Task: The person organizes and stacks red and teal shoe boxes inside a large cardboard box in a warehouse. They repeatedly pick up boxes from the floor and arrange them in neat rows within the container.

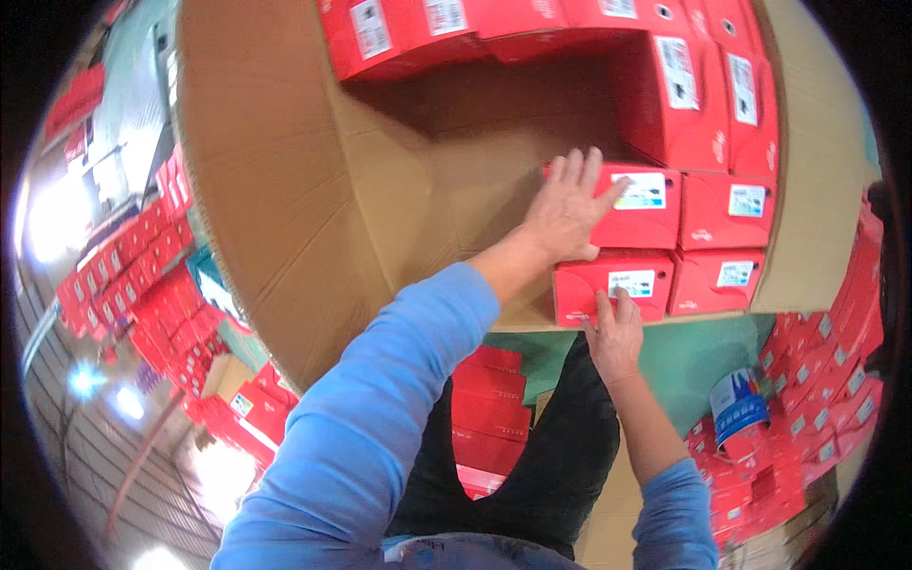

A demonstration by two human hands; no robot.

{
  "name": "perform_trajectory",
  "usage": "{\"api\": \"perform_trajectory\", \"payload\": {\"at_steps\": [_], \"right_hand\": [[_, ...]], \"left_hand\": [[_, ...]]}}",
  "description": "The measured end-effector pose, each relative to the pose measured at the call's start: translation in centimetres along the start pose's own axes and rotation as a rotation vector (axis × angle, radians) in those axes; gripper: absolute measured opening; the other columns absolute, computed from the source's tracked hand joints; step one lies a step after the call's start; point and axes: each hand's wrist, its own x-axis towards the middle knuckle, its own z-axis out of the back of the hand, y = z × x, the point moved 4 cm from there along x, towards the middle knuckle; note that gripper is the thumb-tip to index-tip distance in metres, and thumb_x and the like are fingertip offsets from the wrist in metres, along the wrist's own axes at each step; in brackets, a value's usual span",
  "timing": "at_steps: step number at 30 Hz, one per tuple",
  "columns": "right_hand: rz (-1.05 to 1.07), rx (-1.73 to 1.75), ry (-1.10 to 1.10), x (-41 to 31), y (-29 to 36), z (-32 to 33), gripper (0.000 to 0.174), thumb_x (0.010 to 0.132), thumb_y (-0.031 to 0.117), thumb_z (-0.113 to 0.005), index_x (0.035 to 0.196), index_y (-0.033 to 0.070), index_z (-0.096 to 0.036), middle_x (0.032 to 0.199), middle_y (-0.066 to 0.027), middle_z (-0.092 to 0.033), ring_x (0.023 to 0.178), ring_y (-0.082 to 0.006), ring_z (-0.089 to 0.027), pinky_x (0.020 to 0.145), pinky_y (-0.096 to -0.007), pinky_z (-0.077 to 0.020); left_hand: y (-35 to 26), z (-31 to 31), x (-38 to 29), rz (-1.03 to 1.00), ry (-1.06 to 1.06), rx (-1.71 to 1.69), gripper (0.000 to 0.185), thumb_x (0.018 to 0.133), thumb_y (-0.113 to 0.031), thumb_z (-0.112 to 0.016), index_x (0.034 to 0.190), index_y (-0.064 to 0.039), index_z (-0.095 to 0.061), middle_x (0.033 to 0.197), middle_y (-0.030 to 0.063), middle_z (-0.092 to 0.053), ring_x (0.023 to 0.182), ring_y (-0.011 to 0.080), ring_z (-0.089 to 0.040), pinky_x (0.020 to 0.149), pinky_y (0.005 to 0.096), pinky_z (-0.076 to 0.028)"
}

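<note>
A large open cardboard carton [399, 185] stands before me, with red shoeboxes packed along its far and right sides. My left hand [566, 210] rests with spread fingers on an upper red shoebox [638, 226], its fingertips over the top edge and one fingertip by the white label. Lower down, my right hand [616, 335] touches the front of the bottom red shoebox [581, 288], fingertips at its label. To their right are two more red shoeboxes [719, 221], one above the other. The left part of the carton shows bare brown cardboard.
A cardboard flap [812, 164] stands along the carton's right side. Below the carton is a green surface [677, 363]. A blue and white bucket [737, 406] is at lower right beside stacked red boxes [819, 399]. More red boxes [488, 420] lie between my legs; others [128, 263] are stacked at far left.
</note>
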Motion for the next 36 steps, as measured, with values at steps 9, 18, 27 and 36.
{"api": "perform_trajectory", "payload": {"at_steps": [9, 18, 27, 36], "right_hand": [[-0.013, -0.105, 0.334, 4.8, 6.7, -1.1, 0.029, 0.070, 0.028, -0.085, 0.083, 0.008, -0.068, 0.085, -0.0127, -0.065, 0.087, -0.0338, -0.064, 0.078, -0.0469, -0.0491], [0.201, 0.145, 0.207, 14.9, 20.5, 1.1, 0.030, 0.071, 0.028, -0.083, 0.078, 0.006, -0.065, 0.076, -0.0151, -0.064, 0.079, -0.0367, -0.066, 0.071, -0.0492, -0.0495], [0.345, 0.090, 0.051, 25.4, 28.7, -5.5, 0.007, 0.082, 0.014, -0.065, 0.086, 0.013, -0.070, 0.088, -0.0121, -0.070, 0.086, -0.0321, -0.068, 0.076, -0.0445, -0.0516], [-0.102, 0.222, -0.651, 17.5, -0.9, 11.6, 0.042, 0.086, 0.016, -0.072, 0.124, 0.001, -0.061, 0.125, -0.0222, -0.063, 0.120, -0.0420, -0.057, 0.105, -0.0507, -0.0437]], "left_hand": [[12.7, 10.2, -6.4, 0.035, -0.238, 0.067, 0.103, 0.047, -0.044, -0.088, 0.143, -0.022, -0.058, 0.123, 0.0240, -0.049, 0.114, 0.0390, -0.049, 0.096, 0.0518, -0.038], [26.9, 13.0, -9.2, 0.249, -0.258, 0.159, 0.077, 0.082, -0.045, -0.080, 0.147, -0.015, -0.052, 0.149, 0.0247, -0.046, 0.138, 0.0405, -0.045, 0.113, 0.0501, -0.039], [19.1, 14.8, -15.4, 0.642, -0.609, -0.235, 0.055, 0.097, -0.028, -0.066, 0.138, 0.006, -0.052, 0.141, 0.0255, -0.054, 0.132, 0.0371, -0.052, 0.110, 0.0446, -0.042], [0.9, 8.2, 3.0, 0.423, -0.460, -0.393, 0.057, 0.090, -0.027, -0.072, 0.135, 0.004, -0.055, 0.138, 0.0316, -0.052, 0.131, 0.0429, -0.051, 0.111, 0.0487, -0.041]]}}
